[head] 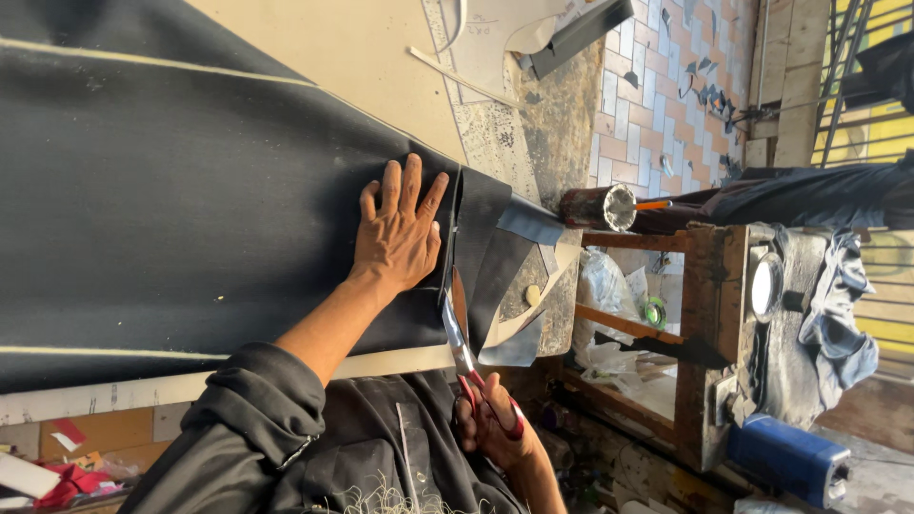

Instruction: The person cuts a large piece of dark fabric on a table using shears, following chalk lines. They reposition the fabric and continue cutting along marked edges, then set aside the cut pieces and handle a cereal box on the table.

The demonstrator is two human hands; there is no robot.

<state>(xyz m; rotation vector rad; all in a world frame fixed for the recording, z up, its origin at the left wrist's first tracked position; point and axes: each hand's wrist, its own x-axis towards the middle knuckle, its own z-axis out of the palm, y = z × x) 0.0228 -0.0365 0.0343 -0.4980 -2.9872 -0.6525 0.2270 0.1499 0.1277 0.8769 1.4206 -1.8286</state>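
Observation:
A large sheet of dark grey fabric (171, 200) lies spread over a pale table (352, 57). My left hand (398, 228) presses flat on the fabric near its cut edge, fingers spread. My right hand (490, 419) grips red-handled scissors (465, 354), whose blades reach into the fabric just right of my left hand. A cut strip of the dark fabric (495, 257) hangs off to the right of the blades.
A wooden shelf unit (705, 343) with plastic bags stands right of the table. A dark roll (598, 207) lies on its top. A blue canister (788, 459) rests on the floor. Fabric scraps litter the tiled floor (657, 105). Red scraps (67, 476) lie at lower left.

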